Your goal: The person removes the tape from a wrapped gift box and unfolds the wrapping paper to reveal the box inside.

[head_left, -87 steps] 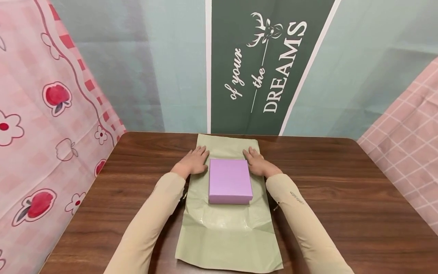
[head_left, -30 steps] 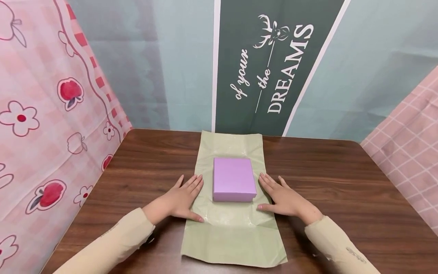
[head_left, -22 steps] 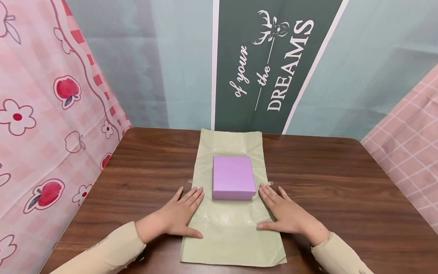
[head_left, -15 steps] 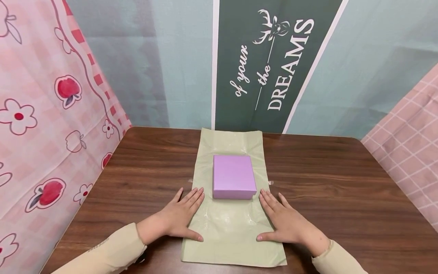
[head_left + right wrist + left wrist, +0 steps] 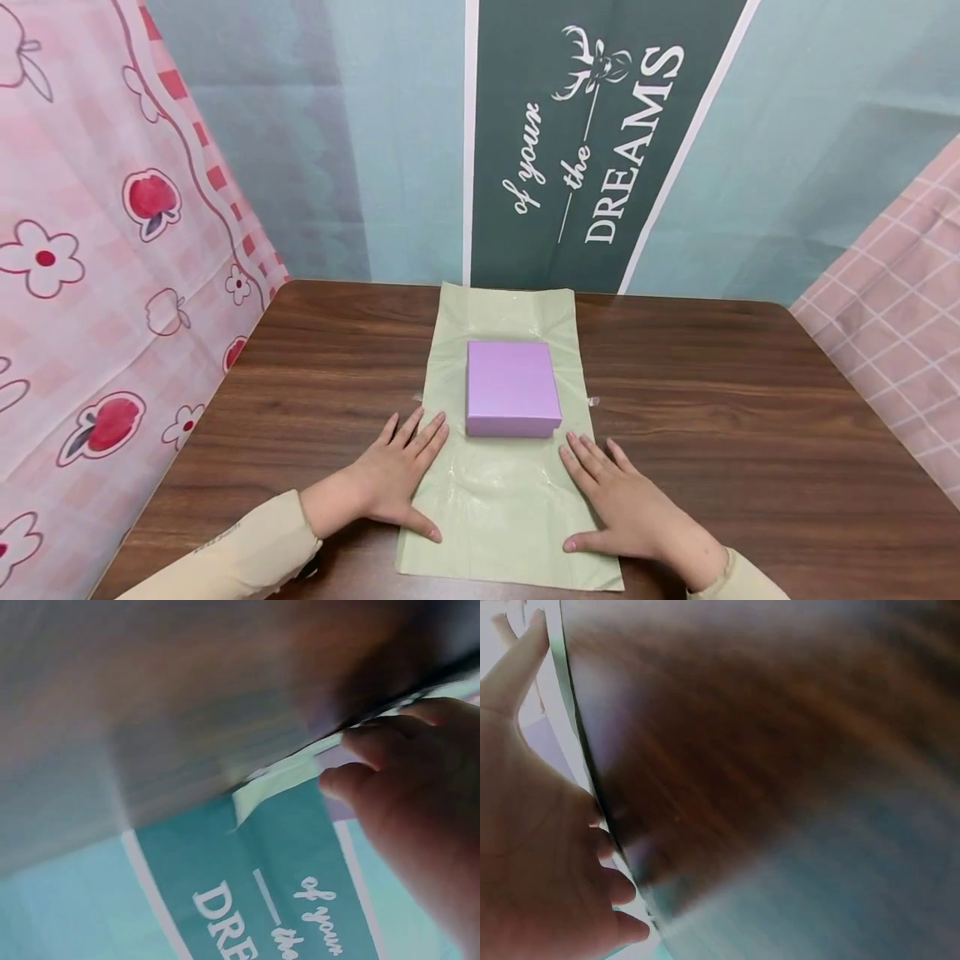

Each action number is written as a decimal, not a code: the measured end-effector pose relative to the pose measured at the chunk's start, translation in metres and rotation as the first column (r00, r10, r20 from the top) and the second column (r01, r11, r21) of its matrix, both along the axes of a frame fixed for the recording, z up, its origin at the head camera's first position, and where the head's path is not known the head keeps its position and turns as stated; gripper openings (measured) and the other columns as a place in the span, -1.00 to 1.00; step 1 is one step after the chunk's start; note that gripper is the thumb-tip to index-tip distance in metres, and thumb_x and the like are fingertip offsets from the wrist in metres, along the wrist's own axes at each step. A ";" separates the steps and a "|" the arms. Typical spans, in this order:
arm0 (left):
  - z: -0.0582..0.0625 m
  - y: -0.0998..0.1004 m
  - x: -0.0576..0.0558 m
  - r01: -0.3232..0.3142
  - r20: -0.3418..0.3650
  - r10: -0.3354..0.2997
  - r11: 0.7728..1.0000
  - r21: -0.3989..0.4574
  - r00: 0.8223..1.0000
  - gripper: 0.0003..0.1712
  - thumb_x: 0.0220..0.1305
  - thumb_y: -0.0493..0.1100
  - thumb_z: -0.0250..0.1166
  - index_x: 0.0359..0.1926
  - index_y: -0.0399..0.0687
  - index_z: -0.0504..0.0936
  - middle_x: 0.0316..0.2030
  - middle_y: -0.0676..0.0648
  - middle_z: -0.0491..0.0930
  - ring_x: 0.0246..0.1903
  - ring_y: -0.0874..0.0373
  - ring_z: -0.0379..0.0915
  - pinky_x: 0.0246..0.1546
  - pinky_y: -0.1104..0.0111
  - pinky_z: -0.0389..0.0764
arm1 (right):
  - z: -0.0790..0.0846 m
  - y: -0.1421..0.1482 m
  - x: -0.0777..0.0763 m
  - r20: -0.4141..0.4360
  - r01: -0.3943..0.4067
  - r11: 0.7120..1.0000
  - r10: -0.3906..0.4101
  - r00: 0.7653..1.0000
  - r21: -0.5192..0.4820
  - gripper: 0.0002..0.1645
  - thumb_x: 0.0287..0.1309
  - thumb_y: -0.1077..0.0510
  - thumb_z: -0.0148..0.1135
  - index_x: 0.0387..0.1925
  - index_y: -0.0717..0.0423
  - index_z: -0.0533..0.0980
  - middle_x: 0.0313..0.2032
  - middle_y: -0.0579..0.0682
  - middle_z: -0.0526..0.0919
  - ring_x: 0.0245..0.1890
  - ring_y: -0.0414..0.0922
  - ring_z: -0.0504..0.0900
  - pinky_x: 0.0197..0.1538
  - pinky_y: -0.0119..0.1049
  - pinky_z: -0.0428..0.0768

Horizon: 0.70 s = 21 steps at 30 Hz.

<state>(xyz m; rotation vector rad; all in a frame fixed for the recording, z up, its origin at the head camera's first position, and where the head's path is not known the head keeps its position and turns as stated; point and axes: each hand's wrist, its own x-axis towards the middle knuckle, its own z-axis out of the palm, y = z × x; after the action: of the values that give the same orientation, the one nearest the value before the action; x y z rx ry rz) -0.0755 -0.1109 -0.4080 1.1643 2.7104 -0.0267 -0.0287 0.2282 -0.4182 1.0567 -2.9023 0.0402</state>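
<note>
A lidded purple box (image 5: 512, 383) lies on a long, shiny, creased pale green sheet (image 5: 502, 517), a little beyond its middle. My left hand (image 5: 392, 477) lies over the sheet's left edge with fingers spread, thumb on its near part and fingertips left of the box's front corner. On the opposite edge rests my right hand (image 5: 628, 504), palm down, fingers straight and thumb pointing inward. Neither hand grips anything. In the left wrist view the hand's palm side (image 5: 540, 840) shows beside the sheet's edge. The right wrist view catches the fingers (image 5: 420, 761) at the other edge.
The brown wooden table (image 5: 750, 433) extends to both sides. Small clear tape-like bits (image 5: 593, 402) stick out at the sheet's sides. A grey-blue and green printed curtain (image 5: 405, 150) hangs behind, with pink patterned cloth (image 5: 97, 250) on the left and pink checked cloth (image 5: 900, 317) on the right.
Both hands have slid from beside the box's far end toward me along the sheet's edges. The near part of the sheet lies flatter. Lately the right hand has come slightly nearer.
</note>
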 end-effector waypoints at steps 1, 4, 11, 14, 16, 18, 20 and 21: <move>0.000 0.001 0.004 0.009 -0.013 -0.009 1.000 -0.005 1.000 0.37 -0.16 0.66 0.08 0.45 -0.21 0.01 0.45 -0.23 -0.10 0.39 -0.26 -0.24 0.27 -0.16 -0.05 | 0.001 -0.002 0.003 0.012 -0.014 1.000 0.014 1.000 -0.005 0.31 -0.11 -0.65 -0.09 0.34 0.32 0.21 0.35 0.28 0.17 0.32 0.16 0.22 0.23 0.15 0.15; 0.001 0.005 0.019 0.065 -0.038 -0.065 0.998 -0.018 0.997 0.31 -0.10 0.67 -0.02 0.46 -0.13 0.04 0.44 -0.23 -0.09 0.39 -0.27 -0.20 0.26 -0.16 0.00 | 0.003 -0.009 0.012 0.012 -0.068 0.998 0.068 0.998 -0.002 0.27 -0.09 -0.64 -0.11 0.35 0.26 0.20 0.36 0.24 0.17 0.32 0.15 0.22 0.21 0.12 0.20; -0.003 0.012 0.039 0.141 -0.091 -0.144 0.989 -0.038 0.985 0.19 -0.02 0.67 -0.12 0.47 0.04 0.02 0.46 -0.11 -0.12 0.39 -0.23 -0.18 0.22 -0.10 0.16 | 0.005 -0.025 0.015 0.037 -0.139 0.990 0.139 0.990 -0.006 0.22 -0.06 -0.62 -0.12 0.42 0.12 0.11 0.39 0.21 0.12 0.34 0.14 0.17 0.18 0.10 0.32; -0.007 0.011 0.038 0.146 -0.099 -0.148 0.989 -0.028 0.984 0.19 -0.01 0.66 -0.12 0.47 0.04 0.01 0.46 -0.12 -0.14 0.39 -0.23 -0.20 0.22 -0.10 0.15 | 0.002 -0.026 0.015 0.016 -0.146 0.989 0.146 0.989 -0.008 0.20 -0.05 -0.62 -0.12 0.41 0.11 0.13 0.39 0.21 0.13 0.34 0.14 0.19 0.17 0.07 0.35; -0.009 0.011 0.038 0.150 -0.093 -0.151 0.989 -0.015 0.984 0.19 0.00 0.66 -0.12 0.48 0.03 0.01 0.47 -0.12 -0.15 0.39 -0.24 -0.21 0.23 -0.10 0.14 | 0.001 -0.025 0.015 0.003 -0.147 0.989 0.147 0.989 -0.010 0.19 -0.05 -0.62 -0.11 0.41 0.11 0.15 0.38 0.20 0.13 0.33 0.14 0.19 0.16 0.06 0.37; -0.008 0.011 0.036 0.144 -0.034 -0.144 0.990 0.010 0.989 0.18 0.01 0.64 -0.11 0.48 0.04 -0.02 0.47 -0.11 -0.19 0.40 -0.24 -0.27 0.24 -0.12 0.09 | 0.001 -0.024 0.013 0.027 -0.154 0.988 0.154 0.988 -0.020 0.19 -0.05 -0.61 -0.10 0.41 0.10 0.14 0.39 0.20 0.12 0.34 0.14 0.19 0.16 0.06 0.36; -0.002 0.010 0.034 0.128 0.045 -0.131 0.990 0.052 0.990 0.17 0.04 0.62 -0.09 0.49 0.02 -0.06 0.48 -0.12 -0.24 0.40 -0.24 -0.29 0.24 -0.15 0.05 | 0.007 -0.020 0.011 0.076 -0.157 0.986 0.161 0.984 -0.053 0.16 -0.04 -0.59 -0.05 0.40 0.08 0.17 0.38 0.20 0.14 0.32 0.13 0.22 0.15 0.06 0.37; 0.004 0.009 0.032 0.109 0.092 -0.116 0.991 0.075 0.989 0.17 0.05 0.61 -0.08 0.49 0.01 -0.08 0.48 -0.13 -0.27 0.41 -0.24 -0.31 0.25 -0.17 0.03 | 0.012 -0.017 0.008 0.100 -0.154 0.984 0.162 0.982 -0.084 0.12 -0.03 -0.56 0.00 0.39 0.08 0.20 0.38 0.18 0.17 0.31 0.11 0.25 0.14 0.05 0.39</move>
<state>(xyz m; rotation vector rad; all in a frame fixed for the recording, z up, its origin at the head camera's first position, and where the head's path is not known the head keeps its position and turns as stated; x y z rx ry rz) -0.0432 -0.1015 -0.4043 1.3019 2.5789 0.1064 -0.0206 0.2116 -0.4059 1.3079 -2.8741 0.2173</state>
